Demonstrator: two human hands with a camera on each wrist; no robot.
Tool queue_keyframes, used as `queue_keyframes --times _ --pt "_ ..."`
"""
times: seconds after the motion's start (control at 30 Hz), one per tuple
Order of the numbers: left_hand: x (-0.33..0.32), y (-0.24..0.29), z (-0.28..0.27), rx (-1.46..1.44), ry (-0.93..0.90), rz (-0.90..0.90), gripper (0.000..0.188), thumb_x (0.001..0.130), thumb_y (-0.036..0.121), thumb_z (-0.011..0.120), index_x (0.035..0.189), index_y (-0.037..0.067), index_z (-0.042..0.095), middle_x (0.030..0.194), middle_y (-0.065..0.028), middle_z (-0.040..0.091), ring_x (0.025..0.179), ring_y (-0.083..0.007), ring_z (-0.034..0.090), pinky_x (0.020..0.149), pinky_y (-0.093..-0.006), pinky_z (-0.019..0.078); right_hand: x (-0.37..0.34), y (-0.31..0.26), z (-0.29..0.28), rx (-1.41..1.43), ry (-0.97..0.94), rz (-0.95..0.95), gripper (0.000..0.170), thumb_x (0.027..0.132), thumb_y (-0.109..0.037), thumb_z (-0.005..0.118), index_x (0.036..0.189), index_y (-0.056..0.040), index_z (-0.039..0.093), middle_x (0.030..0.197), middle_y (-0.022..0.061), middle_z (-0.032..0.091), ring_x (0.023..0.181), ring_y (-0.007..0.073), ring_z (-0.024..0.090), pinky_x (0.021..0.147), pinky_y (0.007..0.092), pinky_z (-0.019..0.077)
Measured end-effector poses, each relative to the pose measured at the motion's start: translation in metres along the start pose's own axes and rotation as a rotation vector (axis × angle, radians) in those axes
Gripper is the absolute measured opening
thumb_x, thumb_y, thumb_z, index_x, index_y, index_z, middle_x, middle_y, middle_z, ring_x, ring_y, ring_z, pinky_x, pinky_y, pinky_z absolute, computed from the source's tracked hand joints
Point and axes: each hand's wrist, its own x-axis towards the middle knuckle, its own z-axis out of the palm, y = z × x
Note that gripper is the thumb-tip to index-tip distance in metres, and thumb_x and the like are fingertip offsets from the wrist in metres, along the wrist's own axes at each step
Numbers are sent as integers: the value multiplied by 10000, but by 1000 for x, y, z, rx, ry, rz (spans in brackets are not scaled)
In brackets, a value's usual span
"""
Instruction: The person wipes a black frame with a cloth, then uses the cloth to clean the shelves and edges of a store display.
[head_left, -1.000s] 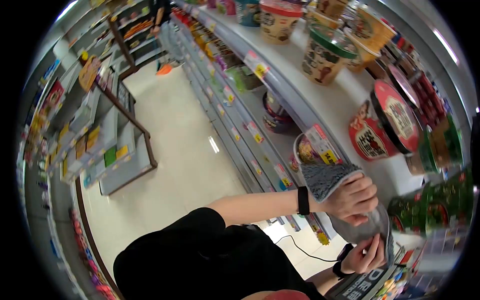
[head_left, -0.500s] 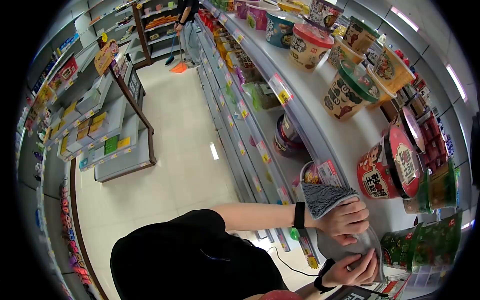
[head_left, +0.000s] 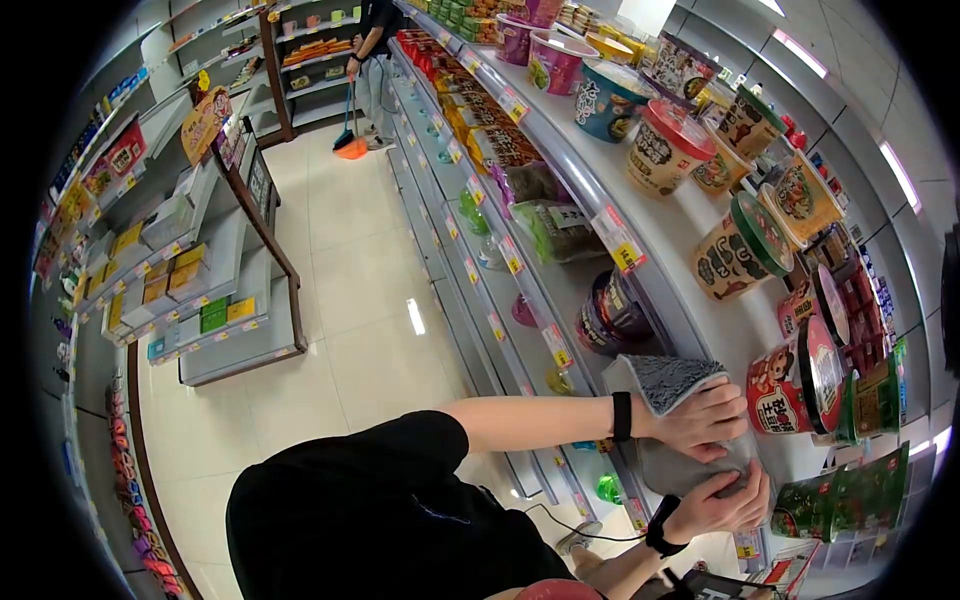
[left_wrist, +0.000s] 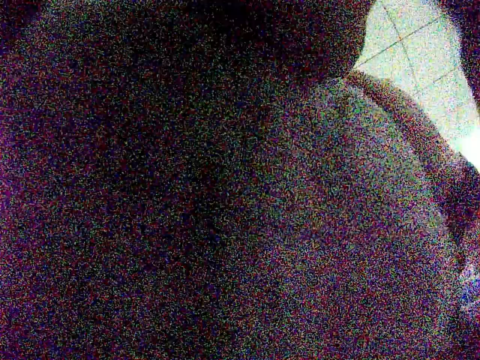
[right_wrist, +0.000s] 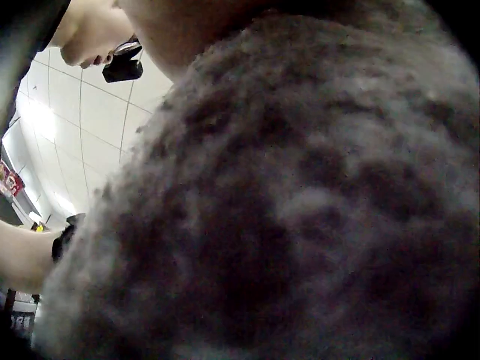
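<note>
A grey cloth [head_left: 665, 382] with one fluffy face lies over the shelf edge in the head view. My left hand [head_left: 705, 420] grips it, fingers curled, with a fluffy flap folded back towards the wrist. Close beside it, my right hand [head_left: 722, 500] pinches the lower part of the cloth with bent fingers. A red lidded cup [head_left: 780, 385] stands just beyond my left hand, and green lidded cups [head_left: 840, 498] are by my right. Fluffy cloth [right_wrist: 300, 195] fills most of the right wrist view. The left wrist view is dark and grainy.
Lidded cups, such as one with a dark green lid [head_left: 735, 250], line the white shelf [head_left: 660, 250]. Price tags [head_left: 622, 240] run along its edge. Packets and a dark bowl [head_left: 610, 312] sit lower. Far down the aisle stands a person [head_left: 378, 60] with an orange dustpan [head_left: 350, 150].
The head view has shifted, bringing more of the shelf into sight. My hands have come closer together on the cloth, both still holding it.
</note>
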Motion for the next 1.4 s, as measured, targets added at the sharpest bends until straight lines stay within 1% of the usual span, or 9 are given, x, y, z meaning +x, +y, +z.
queue_keyframes --times 0.23,0.47,0.5,0.63,0.77,1.03,1.13,1.27,1.4 --pt "-8 -40 -26 -19 -14 -14 567 809 427 709 1206 61 537 1209 -155 519 1172 -354 498 1031 -538 408 10 -46 22 -2 20 -5 242 982 -147 576 1178 -78 700 1172 93 675 1111 313 617 1013 481 400" --pt "-12 -81 -61 -8 -30 -16 533 810 422 724 1175 79 542 1181 -136 521 1153 -337 503 999 -513 419 22 -90 43 0 36 -15 253 991 -168 568 1200 -107 697 1180 73 678 1109 300 620 1003 472 401" --pt "-13 -85 -63 -27 -16 -31 468 826 372 718 1154 88 542 1159 -123 521 1135 -328 506 987 -499 421 24 -96 46 -3 36 -17 249 990 -174 582 1203 -115 697 1182 70 678 1109 299 620 1002 465 398" --pt "-14 -101 -74 51 30 -1 338 861 279 681 1122 110 549 1132 -97 521 1116 -298 510 999 -490 418 28 -118 56 28 40 22 226 986 -180 610 1187 -126 698 1195 62 686 1152 295 612 1012 459 400" --pt "-18 -113 -81 9 23 -25 330 853 256 689 1134 128 574 1151 -94 537 1128 -310 514 1006 -497 424 32 -131 66 9 53 21 197 1008 -221 631 1157 -122 713 1155 56 703 1110 278 635 1004 445 407" --pt "-16 -137 -107 -142 70 -73 291 828 170 689 1098 108 602 1121 -88 551 1105 -321 537 979 -486 439 40 -160 77 -8 49 28 188 1012 -201 619 1158 -121 709 1155 55 695 1109 282 625 997 449 402" --pt "-17 -148 -119 -155 53 -92 253 827 116 670 1064 95 584 1081 -97 529 1094 -310 525 1014 -486 413 42 -173 86 -7 47 22 184 1011 -188 619 1157 -119 707 1153 58 690 1107 286 621 997 452 401" --pt "-18 -169 -135 -121 57 -103 248 799 101 668 1034 89 589 1066 -98 526 1075 -306 529 996 -474 427 46 -196 98 -17 46 27 192 1022 -216 601 1155 -116 698 1160 58 688 1130 290 616 997 446 402" --pt "-23 -192 -146 -109 98 -114 250 778 104 675 1014 87 592 1059 -92 518 1063 -302 529 976 -466 442 53 -223 109 -20 46 36 189 1017 -196 608 1160 -115 701 1160 66 688 1130 295 616 1002 453 401"
